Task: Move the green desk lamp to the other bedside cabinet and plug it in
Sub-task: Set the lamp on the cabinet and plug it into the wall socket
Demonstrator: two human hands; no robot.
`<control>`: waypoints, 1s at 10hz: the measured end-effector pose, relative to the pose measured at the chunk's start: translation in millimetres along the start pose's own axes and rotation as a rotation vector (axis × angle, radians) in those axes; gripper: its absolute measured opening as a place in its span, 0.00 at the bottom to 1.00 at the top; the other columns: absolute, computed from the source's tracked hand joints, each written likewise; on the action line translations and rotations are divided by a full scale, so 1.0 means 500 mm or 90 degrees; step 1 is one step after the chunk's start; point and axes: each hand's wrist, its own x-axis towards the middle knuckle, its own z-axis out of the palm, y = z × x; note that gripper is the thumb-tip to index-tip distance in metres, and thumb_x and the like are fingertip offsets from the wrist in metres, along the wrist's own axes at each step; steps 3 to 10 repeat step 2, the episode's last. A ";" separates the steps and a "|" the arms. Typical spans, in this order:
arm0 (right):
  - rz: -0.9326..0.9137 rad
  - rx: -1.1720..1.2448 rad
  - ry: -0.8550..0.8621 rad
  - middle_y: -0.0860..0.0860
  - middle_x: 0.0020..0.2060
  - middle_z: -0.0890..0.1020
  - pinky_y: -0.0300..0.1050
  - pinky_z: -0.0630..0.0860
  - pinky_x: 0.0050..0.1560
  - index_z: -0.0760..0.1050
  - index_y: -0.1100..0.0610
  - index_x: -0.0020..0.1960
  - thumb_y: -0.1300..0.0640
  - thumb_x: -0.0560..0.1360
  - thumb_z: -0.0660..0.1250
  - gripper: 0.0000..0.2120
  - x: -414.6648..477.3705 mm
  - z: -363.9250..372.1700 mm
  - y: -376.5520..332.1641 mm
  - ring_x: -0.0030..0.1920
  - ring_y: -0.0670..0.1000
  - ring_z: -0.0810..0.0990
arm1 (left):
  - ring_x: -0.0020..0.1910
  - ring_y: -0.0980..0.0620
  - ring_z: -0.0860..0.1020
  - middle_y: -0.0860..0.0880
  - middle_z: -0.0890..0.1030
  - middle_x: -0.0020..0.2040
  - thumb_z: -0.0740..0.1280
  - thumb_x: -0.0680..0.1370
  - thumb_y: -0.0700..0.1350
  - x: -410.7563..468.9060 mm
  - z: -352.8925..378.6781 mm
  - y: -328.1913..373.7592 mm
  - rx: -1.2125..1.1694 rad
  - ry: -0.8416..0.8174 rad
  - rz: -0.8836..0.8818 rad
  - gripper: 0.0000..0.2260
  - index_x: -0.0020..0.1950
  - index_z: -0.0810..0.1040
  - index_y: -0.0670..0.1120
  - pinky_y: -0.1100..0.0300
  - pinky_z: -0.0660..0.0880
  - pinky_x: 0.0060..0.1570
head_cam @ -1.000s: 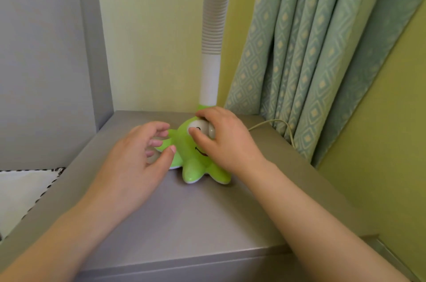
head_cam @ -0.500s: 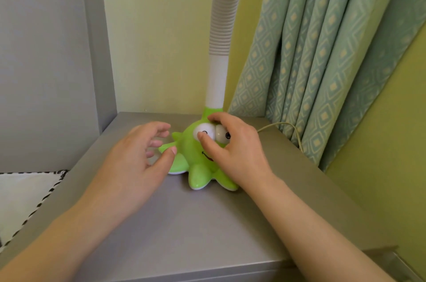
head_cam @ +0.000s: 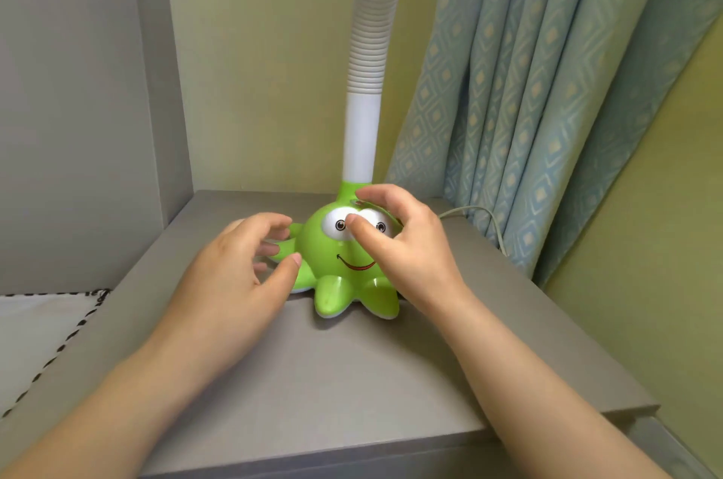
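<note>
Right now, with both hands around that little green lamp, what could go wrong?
The cord runs off behind the curtain, so lifting the lamp away could tug or snag it. The tall white neck makes the lamp top-heavy, so it may tip if lifted by its base. The right hand rests on smooth, rounded plastic and the left hand barely touches, so it could slip.

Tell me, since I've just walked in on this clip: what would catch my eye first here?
The green desk lamp, an octopus-shaped base with cartoon eyes and a smile, sits on the grey bedside cabinet under its white ribbed neck. The left hand and right hand cup it from either side. Patterned blue curtains hang behind on the right.
</note>
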 end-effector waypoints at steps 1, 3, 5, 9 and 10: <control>-0.005 0.020 0.007 0.43 0.54 0.82 0.37 0.72 0.59 0.78 0.51 0.57 0.54 0.72 0.69 0.14 -0.011 -0.016 0.004 0.57 0.39 0.78 | 0.52 0.59 0.78 0.53 0.79 0.54 0.66 0.74 0.43 0.002 0.004 -0.005 -0.006 0.001 -0.004 0.13 0.59 0.76 0.49 0.70 0.72 0.46; -0.025 0.014 0.016 0.41 0.53 0.82 0.38 0.73 0.59 0.78 0.49 0.56 0.52 0.71 0.68 0.13 -0.033 -0.055 0.010 0.57 0.39 0.78 | 0.50 0.61 0.78 0.52 0.79 0.53 0.66 0.74 0.42 0.000 0.006 -0.006 -0.012 0.008 -0.007 0.12 0.57 0.76 0.50 0.70 0.72 0.44; -0.025 0.014 0.016 0.41 0.53 0.82 0.38 0.73 0.59 0.78 0.49 0.56 0.52 0.71 0.68 0.13 -0.033 -0.055 0.010 0.57 0.39 0.78 | 0.50 0.61 0.78 0.52 0.79 0.53 0.66 0.74 0.42 0.000 0.006 -0.006 -0.012 0.008 -0.007 0.12 0.57 0.76 0.50 0.70 0.72 0.44; -0.025 0.014 0.016 0.41 0.53 0.82 0.38 0.73 0.59 0.78 0.49 0.56 0.52 0.71 0.68 0.13 -0.033 -0.055 0.010 0.57 0.39 0.78 | 0.50 0.61 0.78 0.52 0.79 0.53 0.66 0.74 0.42 0.000 0.006 -0.006 -0.012 0.008 -0.007 0.12 0.57 0.76 0.50 0.70 0.72 0.44; -0.025 0.014 0.016 0.41 0.53 0.82 0.38 0.73 0.59 0.78 0.49 0.56 0.52 0.71 0.68 0.13 -0.033 -0.055 0.010 0.57 0.39 0.78 | 0.50 0.61 0.78 0.52 0.79 0.53 0.66 0.74 0.42 0.000 0.006 -0.006 -0.012 0.008 -0.007 0.12 0.57 0.76 0.50 0.70 0.72 0.44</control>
